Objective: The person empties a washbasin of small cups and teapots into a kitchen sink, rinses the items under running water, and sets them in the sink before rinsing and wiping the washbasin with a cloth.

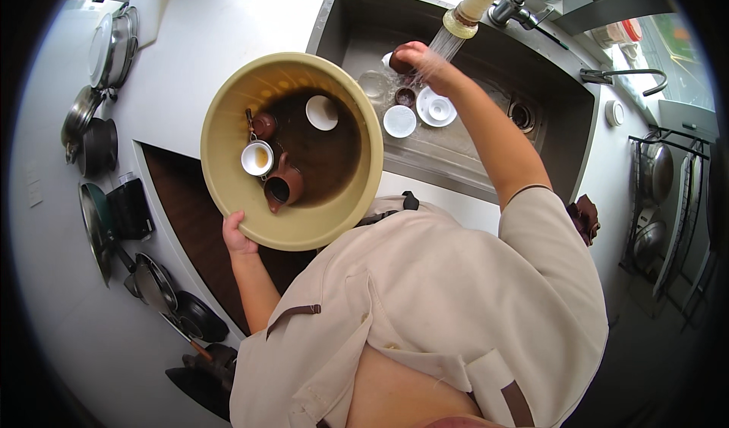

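Observation:
My left hand (239, 234) grips the rim of a tan basin (296, 240). Dark liquid lies in the basin, along with a reddish-brown clay pitcher (290, 183), a small clay piece (263, 125), a white-lined strainer (257, 158) and a white cup (322, 113). Over the sink (455, 160), my right hand (418, 60) holds a dark brown cup (398, 63) beside water running from the faucet hose (461, 23). Below it in the sink are a small brown cup (405, 97), a white lid or dish (399, 121) and a white saucer with a small white piece on it (438, 108).
The white countertop (171, 86) runs left of the sink. Metal pots (117, 46) and several pans (151, 283) line the far left. A second, curved faucet (626, 77) is at the right, near a rack of lids (655, 171). A drain (521, 114) sits in the sink's right side.

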A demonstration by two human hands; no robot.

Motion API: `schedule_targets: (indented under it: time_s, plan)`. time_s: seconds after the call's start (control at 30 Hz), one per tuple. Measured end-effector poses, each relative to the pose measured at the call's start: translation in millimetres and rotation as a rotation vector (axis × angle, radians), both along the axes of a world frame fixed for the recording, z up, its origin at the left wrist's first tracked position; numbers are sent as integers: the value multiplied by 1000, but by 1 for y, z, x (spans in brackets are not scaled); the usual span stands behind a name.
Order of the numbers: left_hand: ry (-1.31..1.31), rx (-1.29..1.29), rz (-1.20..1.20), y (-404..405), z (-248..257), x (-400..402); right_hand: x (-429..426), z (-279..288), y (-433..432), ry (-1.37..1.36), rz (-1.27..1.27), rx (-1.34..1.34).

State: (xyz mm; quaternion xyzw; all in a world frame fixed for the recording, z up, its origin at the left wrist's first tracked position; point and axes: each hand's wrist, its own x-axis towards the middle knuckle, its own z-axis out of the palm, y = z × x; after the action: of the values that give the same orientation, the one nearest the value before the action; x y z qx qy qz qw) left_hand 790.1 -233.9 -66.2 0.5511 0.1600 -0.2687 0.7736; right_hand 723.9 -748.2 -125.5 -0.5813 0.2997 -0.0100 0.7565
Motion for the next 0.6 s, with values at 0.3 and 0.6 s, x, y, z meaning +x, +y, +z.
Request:
schedule_targets:
  time_s: [0.3,0.6]
  plan:
    - [37,46,72,7,-3,-8,4,-145,3,-27,278,-524]
    - [32,61,49,-2,4,-7,-4,-169,0,-216,451,-1033]
